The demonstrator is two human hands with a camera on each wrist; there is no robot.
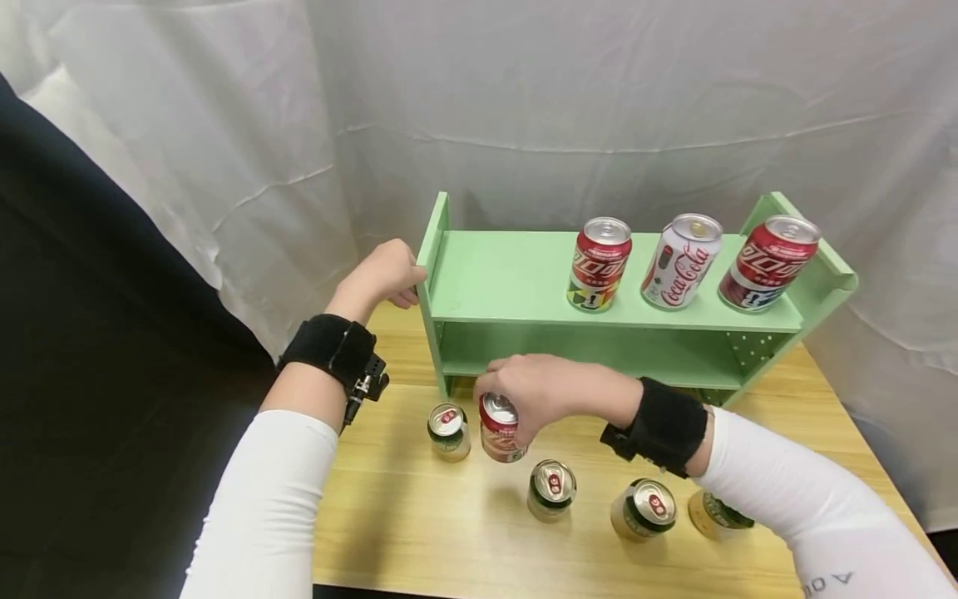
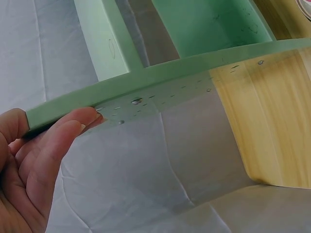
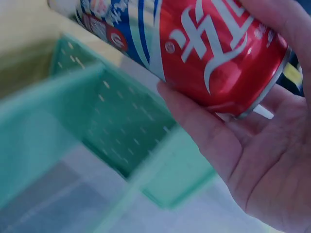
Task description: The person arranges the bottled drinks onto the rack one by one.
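Note:
My left hand (image 1: 389,273) grips the left side panel of a small green two-tier shelf (image 1: 501,266), thumb on one face and fingers on the other, as the left wrist view shows. In front of the shelf's left part, my right hand (image 1: 535,387) holds a red soda can (image 1: 500,443) from above, its top partly covered by the fingers. Seen from the right wrist, that can (image 3: 209,53) has white lettering and a blue and white band. On the upper tier stand a red can (image 1: 599,264), a white Coca-Cola can (image 1: 681,262) and another red can (image 1: 769,263).
Several green and pale gold cans stand on the wooden table (image 1: 419,524), among them one can (image 1: 449,445) left of the held can and another can (image 1: 552,503) nearer the front. The right forearm passes over the rightmost can (image 1: 711,516). A pale curtain (image 1: 561,108) hangs behind.

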